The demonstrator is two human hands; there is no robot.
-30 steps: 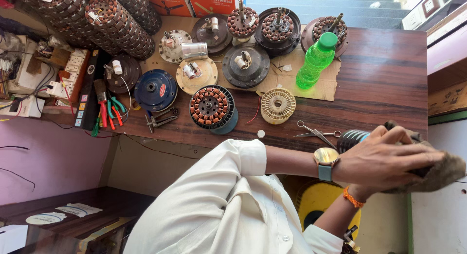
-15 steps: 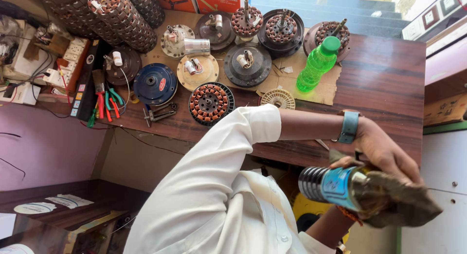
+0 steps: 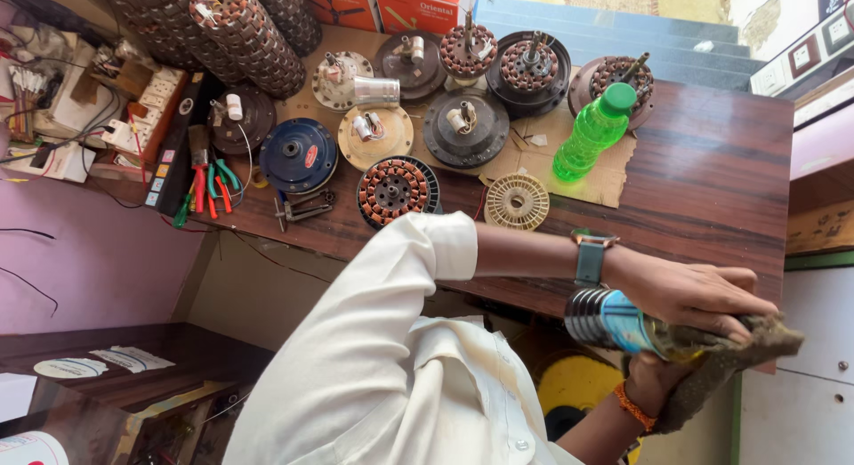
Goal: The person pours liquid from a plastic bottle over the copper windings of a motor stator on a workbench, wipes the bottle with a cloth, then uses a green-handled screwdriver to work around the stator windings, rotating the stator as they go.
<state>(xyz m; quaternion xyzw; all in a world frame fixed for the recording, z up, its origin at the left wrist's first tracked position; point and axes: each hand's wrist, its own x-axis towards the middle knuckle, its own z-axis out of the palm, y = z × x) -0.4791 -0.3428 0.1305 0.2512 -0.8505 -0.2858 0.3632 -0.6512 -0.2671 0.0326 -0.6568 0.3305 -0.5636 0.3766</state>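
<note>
While both hands grip a rag-wrapped rotor point(image 3: 623, 321), wiping is underway.
Left hand point(image 3: 689, 291) fingers clamp on top; right hand point(image 3: 654, 385) fingers clasp the rag point(image 3: 743, 345) beneath; turning seems next.

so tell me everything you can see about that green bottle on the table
The green bottle is clear bright green plastic with a ribbed body and a darker green screw cap, which is on. It looks upright, standing on a torn piece of brown cardboard laid over the dark wooden table. A round motor part sits just behind it. Neither hand touches it.
</note>
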